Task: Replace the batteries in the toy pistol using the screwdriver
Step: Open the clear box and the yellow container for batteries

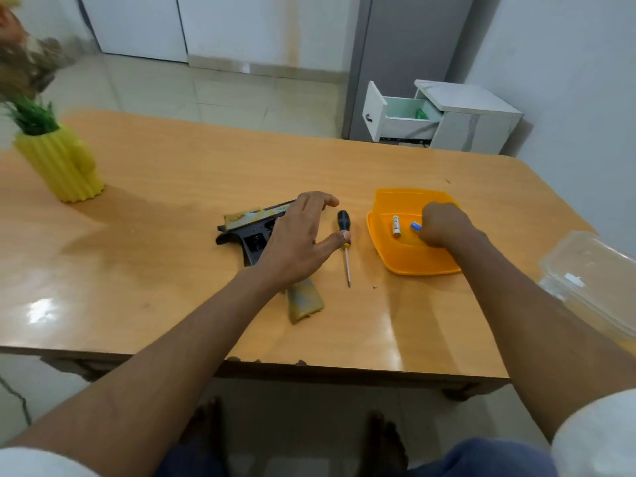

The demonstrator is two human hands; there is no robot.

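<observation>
Both hands busy: left hand spread over toy pistol (barrel leftward), right hand pinching battery.

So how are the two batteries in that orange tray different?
The white battery lies loose in the orange tray, its full length showing; the blue battery is pinched in the right hand, only its end visible. One is white and gold, the other blue. Both are small cylinders within the tray.

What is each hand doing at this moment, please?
Left hand: open, fingers spread over the toy pistol.
Right hand: fingers curled, pinching a blue battery in the orange lid.
</observation>
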